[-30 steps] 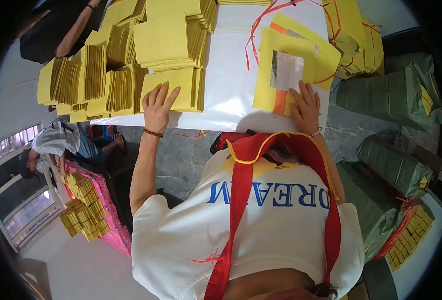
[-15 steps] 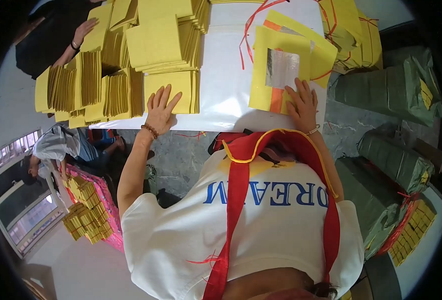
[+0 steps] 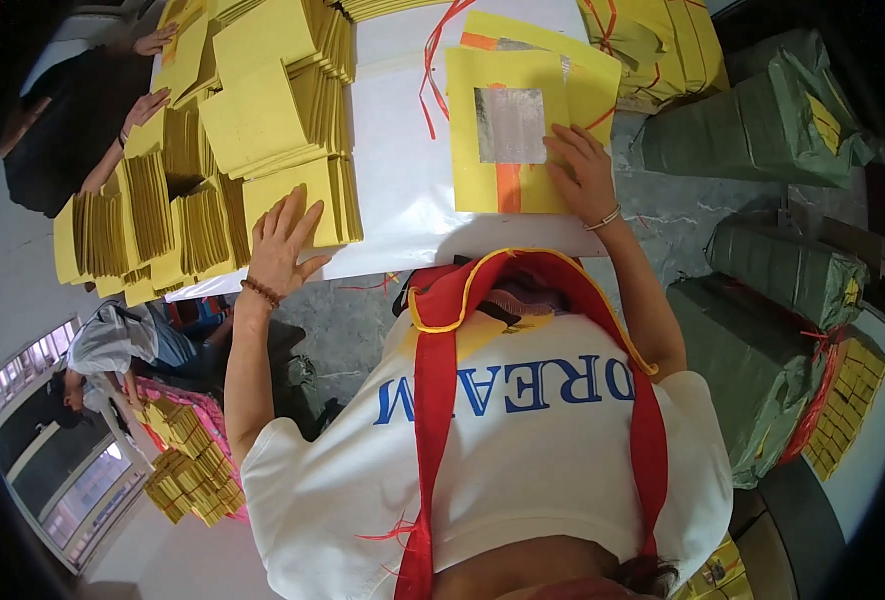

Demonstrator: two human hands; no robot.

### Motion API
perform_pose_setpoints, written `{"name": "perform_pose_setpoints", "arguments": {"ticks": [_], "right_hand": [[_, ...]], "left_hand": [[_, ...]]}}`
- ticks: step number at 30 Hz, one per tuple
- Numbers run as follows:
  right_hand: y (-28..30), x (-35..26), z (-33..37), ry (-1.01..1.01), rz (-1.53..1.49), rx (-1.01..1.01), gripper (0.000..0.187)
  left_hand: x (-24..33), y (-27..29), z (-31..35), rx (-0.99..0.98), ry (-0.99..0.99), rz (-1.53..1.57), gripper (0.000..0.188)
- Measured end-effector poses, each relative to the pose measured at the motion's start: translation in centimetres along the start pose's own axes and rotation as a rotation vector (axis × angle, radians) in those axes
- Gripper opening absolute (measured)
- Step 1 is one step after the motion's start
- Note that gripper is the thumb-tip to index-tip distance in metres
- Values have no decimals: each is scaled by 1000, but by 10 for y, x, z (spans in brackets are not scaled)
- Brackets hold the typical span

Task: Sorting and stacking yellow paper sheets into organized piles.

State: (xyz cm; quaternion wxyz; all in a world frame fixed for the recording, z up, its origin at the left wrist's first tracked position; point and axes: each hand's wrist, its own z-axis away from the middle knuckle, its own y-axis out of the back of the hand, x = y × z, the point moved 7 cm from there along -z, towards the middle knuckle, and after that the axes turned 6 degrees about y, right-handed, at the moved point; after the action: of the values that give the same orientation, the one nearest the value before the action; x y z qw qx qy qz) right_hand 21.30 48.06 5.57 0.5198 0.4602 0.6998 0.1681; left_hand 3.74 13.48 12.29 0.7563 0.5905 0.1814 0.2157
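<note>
My left hand point(image 3: 285, 238) rests with spread fingers on the near end of a stack of folded yellow paper point(image 3: 306, 205). On the right, my right hand point(image 3: 583, 175) lies open, its fingertips over the right edge of a flat yellow sheet point(image 3: 471, 183). That sheet carries a silvery rectangle point(image 3: 511, 125) and an orange strip point(image 3: 509, 187) below it. Another yellow sheet point(image 3: 595, 75) sticks out from beneath it at the upper right. Neither hand grips anything.
More yellow stacks point(image 3: 253, 120) cover the left of the white table point(image 3: 398, 140). Red ties point(image 3: 429, 75) lie near the sheets. A co-worker's hands point(image 3: 146, 107) touch stacks at far left. Green wrapped bales point(image 3: 753, 140) stand on the right. Another person point(image 3: 113, 340) bends over yellow bundles.
My view has swung, so the table's contents sit farther left. Both my hands stay on the same paper. A second hand of the co-worker has come into view at the far left.
</note>
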Motion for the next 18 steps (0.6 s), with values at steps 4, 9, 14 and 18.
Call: {"name": "perform_pose_setpoints", "arguments": {"ticks": [4, 9, 14, 18], "right_hand": [[-6, 5, 5, -31, 85, -35, 32], [-6, 6, 7, -33, 118, -27, 32], [-9, 7, 7, -33, 79, -41, 32], [-10, 12, 10, -68, 39, -28, 31]], "left_hand": [[20, 13, -10, 132, -16, 69, 62], [83, 27, -41, 289, -139, 209, 49], [138, 12, -69, 341, -336, 350, 52], [167, 3, -88, 356, -411, 312, 46]]}}
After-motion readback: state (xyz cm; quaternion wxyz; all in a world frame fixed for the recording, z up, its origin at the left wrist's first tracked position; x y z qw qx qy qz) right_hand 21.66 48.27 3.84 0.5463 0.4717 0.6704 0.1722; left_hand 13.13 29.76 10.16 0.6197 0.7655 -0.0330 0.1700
